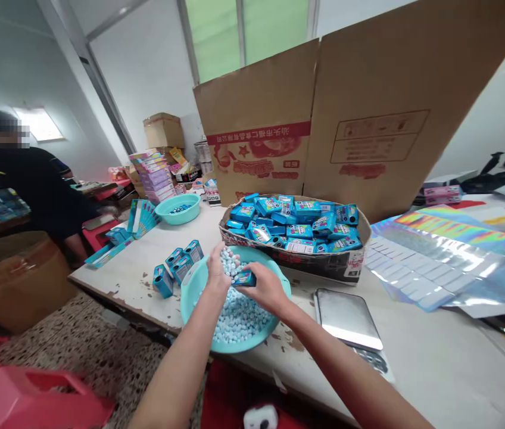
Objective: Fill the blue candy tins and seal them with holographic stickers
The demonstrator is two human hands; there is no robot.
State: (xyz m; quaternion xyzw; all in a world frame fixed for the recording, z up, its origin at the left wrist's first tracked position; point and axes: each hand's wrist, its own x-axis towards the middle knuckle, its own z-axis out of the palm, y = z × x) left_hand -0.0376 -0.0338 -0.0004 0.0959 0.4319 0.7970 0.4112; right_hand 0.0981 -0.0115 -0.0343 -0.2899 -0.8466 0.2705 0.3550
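Over a turquoise basin (189, 304) of small pale blue candies (239, 319), my left hand (217, 271) is cupped round a heap of the same candies. My right hand (268, 289) grips a small blue box (245, 278) by its sides, tilted toward the left hand's candies. The two hands nearly meet; I cannot tell whether candies are inside the box. Several blue boxes (181, 267) stand on the table just left of the basin. Behind it, a cut-down carton (351, 262) is piled with more blue boxes (299, 229).
A digital scale (348, 319) lies right of the basin, near shiny printed sheets (449, 256). A tall cardboard flap (270, 119) rises behind the carton. Another turquoise bowl (178, 210) sits at the back left. A person (33, 179) in dark clothes is at far left, beyond red stools (33, 396).
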